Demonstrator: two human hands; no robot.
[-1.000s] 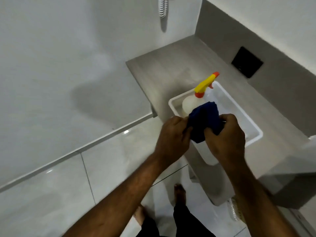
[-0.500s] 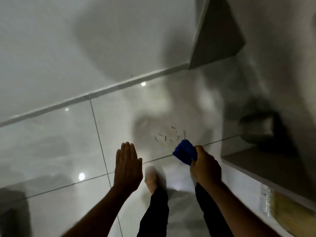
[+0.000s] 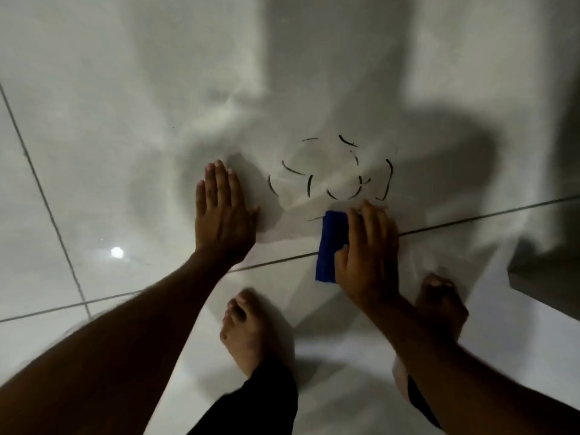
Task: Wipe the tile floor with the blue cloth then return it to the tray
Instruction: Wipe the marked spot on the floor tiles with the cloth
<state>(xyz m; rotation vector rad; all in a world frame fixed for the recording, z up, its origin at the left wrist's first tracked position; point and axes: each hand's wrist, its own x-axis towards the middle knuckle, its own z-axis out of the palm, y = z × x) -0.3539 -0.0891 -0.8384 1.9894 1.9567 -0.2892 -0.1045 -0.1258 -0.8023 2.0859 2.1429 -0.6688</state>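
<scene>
While right hand [image 3: 367,252] presses folded blue cloth [image 3: 331,246] flat | left hand [image 3: 221,215] splayed on glossy tile floor [image 3: 94,152]

No readable text, label, brand or number anywhere. Only marks: cluster of short dark curved strokes [image 3: 332,171] on floor tile [image 3: 94,152], roughly ring-shaped, forming no letter, digit or sign. Cloth [image 3: 331,246] plain blue, no tag or print showing.
</scene>
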